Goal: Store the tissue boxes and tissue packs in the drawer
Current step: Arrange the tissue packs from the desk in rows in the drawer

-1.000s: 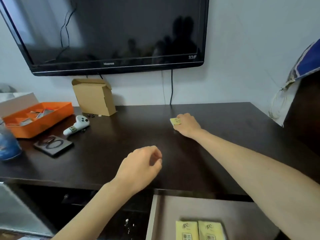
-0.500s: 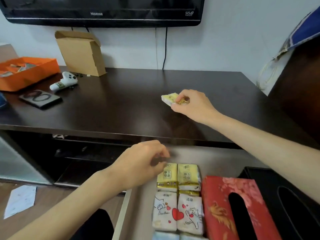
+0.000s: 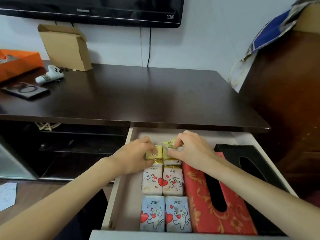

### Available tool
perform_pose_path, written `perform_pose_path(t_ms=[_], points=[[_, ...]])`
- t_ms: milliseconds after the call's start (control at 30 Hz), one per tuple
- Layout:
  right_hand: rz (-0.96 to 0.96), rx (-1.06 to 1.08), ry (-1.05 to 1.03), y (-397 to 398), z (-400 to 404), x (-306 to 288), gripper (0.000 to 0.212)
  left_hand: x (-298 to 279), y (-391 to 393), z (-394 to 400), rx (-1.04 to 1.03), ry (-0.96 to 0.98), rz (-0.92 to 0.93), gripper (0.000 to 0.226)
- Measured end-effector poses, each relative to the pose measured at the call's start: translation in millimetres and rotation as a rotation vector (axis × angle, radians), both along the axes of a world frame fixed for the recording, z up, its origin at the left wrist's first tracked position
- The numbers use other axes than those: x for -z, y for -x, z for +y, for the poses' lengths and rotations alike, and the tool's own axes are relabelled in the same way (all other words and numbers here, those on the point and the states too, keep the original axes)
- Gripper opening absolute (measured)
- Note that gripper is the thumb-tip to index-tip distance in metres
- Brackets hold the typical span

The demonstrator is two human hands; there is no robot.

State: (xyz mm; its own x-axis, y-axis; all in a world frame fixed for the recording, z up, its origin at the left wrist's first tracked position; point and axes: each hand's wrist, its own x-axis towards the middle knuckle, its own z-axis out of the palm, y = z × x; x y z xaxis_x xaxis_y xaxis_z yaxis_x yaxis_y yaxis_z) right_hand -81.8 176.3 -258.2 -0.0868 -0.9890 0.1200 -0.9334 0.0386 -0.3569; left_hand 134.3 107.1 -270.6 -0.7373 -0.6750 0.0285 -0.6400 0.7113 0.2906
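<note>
Half a second ago the right hand pinched the yellow tissue pack on the desk top; now it pinches that pack down in the open drawer, on the far yellow pack of the right column. Beside it, the left hand has come in and grips the neighbouring yellow pack. Nearer lie two pink packs and two blue packs. Right of them sit a red tissue box and a black tissue box.
</note>
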Motion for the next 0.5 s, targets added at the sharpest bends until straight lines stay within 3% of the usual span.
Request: perform_pose_path(t_ms=[233, 500], points=[[0.356, -0.076, -0.016, -16, 6, 11, 0.049, 6, -2, 0, -0.012, -0.007, 0.031, 0.034], [0.207, -0.065, -0.091, -14, 53, -44, 0.042, -12, -8, 26, -0.049, 0.053, 0.091, 0.040]])
